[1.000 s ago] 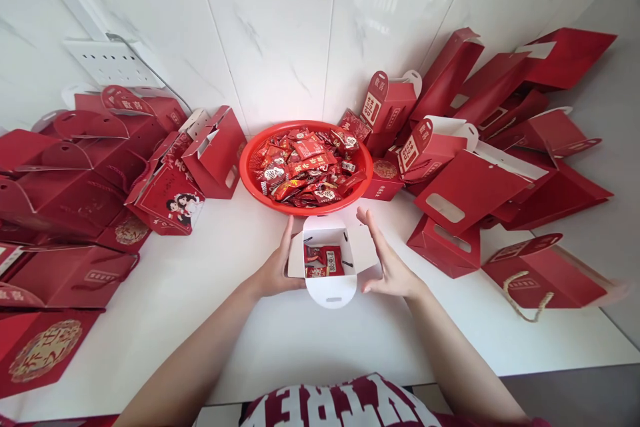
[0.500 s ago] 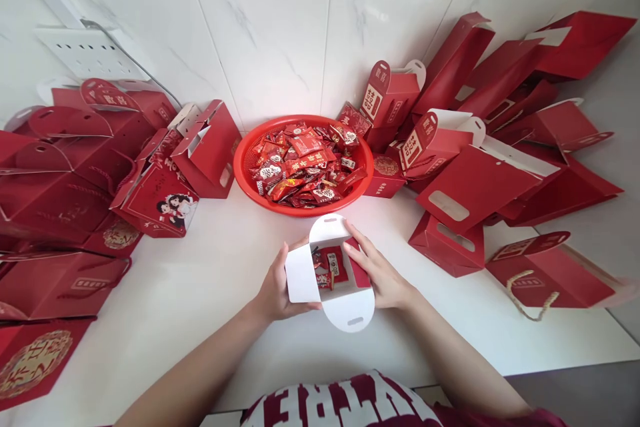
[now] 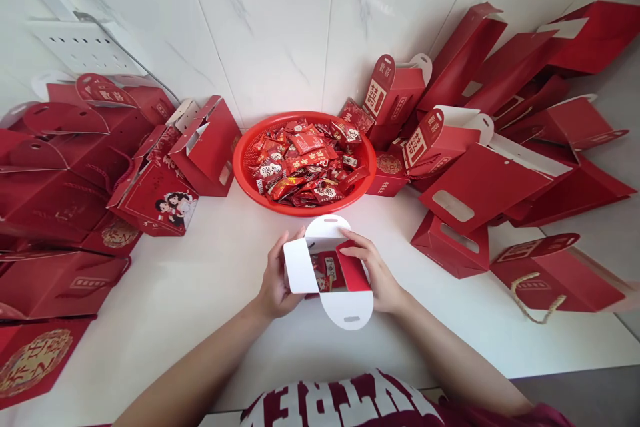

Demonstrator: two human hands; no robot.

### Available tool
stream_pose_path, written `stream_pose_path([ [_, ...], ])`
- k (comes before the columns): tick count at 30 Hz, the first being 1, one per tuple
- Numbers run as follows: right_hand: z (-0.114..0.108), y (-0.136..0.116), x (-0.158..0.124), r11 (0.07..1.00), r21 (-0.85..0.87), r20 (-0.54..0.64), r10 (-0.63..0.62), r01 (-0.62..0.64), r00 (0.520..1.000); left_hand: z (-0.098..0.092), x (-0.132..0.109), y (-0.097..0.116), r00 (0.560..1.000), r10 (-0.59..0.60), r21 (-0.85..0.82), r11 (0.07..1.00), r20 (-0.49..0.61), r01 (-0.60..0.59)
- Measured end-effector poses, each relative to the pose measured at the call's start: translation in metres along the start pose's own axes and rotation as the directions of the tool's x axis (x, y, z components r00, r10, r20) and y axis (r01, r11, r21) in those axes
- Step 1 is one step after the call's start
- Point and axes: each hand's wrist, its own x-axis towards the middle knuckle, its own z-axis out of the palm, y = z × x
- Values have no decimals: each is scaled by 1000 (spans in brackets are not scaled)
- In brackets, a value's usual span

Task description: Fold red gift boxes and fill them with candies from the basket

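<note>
Between my hands is a small red-and-white gift box [image 3: 347,310] with its top flaps spread, and red-wrapped candies [image 3: 330,269] lie inside. My left hand [image 3: 278,278] grips the box's left side, fingers behind its white flap. My right hand [image 3: 379,275] holds the right side, with fingertips over the red flap, which is folded partly across the opening. Just beyond the box stands a red plastic basket [image 3: 243,188] heaped with wrapped candies [image 3: 310,160].
Red gift boxes [image 3: 60,213] crowd the left side of the white counter [image 3: 190,293]. Further red boxes and bags [image 3: 493,183] are stacked on the right, one with a rope handle [image 3: 537,307]. A tiled wall [image 3: 280,27] and a socket strip [image 3: 85,47] stand behind.
My right fingers have brought the box's red right flap inward over the opening. My left hand has shifted slightly on the left side.
</note>
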Motion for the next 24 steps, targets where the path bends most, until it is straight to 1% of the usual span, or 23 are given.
stream_pose_path([
  [2, 3, -1, 0, 999, -32, -57, -5, 3, 998, -1, 2, 8, 996, 79, 127, 989, -52, -72],
  [3, 3, -1, 1, 999, -49, -61, -3, 0, 998, -2, 4, 12, 992, 115, 209, 972, -45, -103],
  [5, 3, 0, 2, 998, -62, -49, -1, -2, 999, -4, 7, 18, 986, 162, 347, 924, 35, -164],
  [7, 2, 1, 2, 998, -57, -23, -4, 3, 1000, -6, 9, 19, 975, 186, 406, 887, 123, -221],
  [9, -1, 3, 3, 999, -35, 8, -18, 18, 1000, -7, 10, 18, 970, 179, 397, 888, 163, -230],
  [11, -2, 3, 3, 1000, 16, 24, -15, 15, 1000, -8, 10, 15, 972, 166, 353, 910, 169, -216],
  [14, -2, -1, 3, 989, 125, -32, 88, -83, 996, -8, 11, 14, 974, 150, 315, 929, 167, -197],
  [16, 0, -5, 3, 972, 180, -86, 171, -154, 981, -8, 11, 15, 979, 127, 317, 933, 163, -174],
  [18, 4, -9, 3, 954, 219, -103, 229, -203, 968, -8, 12, 16, 981, 112, 321, 934, 161, -159],
  [20, 7, -10, 2, 926, 272, -68, 289, -261, 955, -9, 13, 17, 979, 110, 315, 935, 170, -160],
  [22, 9, -10, 1, 878, 344, -10, 358, -333, 934, -10, 14, 17, 979, 108, 307, 939, 173, -158],
  [24, 8, -7, 1, 826, 416, 39, 401, -380, 915, -10, 14, 16, 979, 100, 292, 945, 175, -149],
])
